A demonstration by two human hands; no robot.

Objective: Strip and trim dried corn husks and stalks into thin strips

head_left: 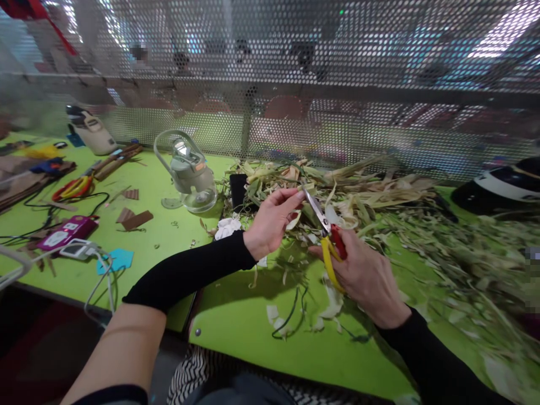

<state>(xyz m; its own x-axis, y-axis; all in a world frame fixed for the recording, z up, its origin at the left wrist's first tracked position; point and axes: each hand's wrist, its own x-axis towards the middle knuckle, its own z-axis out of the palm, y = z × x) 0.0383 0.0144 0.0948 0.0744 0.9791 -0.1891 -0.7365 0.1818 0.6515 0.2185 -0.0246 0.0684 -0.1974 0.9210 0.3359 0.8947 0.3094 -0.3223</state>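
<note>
Both hands were bare. A close-fitting black sleeve (pixel 185 275) covered the left forearm, its edge snug at the wrist above the left hand (pixel 270 225). Matching black sleeve (pixel 439 354) noted above the right hand (pixel 369 275); it ran out of view. Further up the left arm: bare stretch, then a dark hem (pixel 113 395). At the lap: black-and-white zigzag fabric (pixel 189 374), plus plain dark cloth (pixel 244 389).

Red-and-yellow-handled scissors (pixel 325 224), silver blades (pixel 314 206) aslant toward the upper left, before tangled green-and-tan husks (pixel 371 194)
</note>
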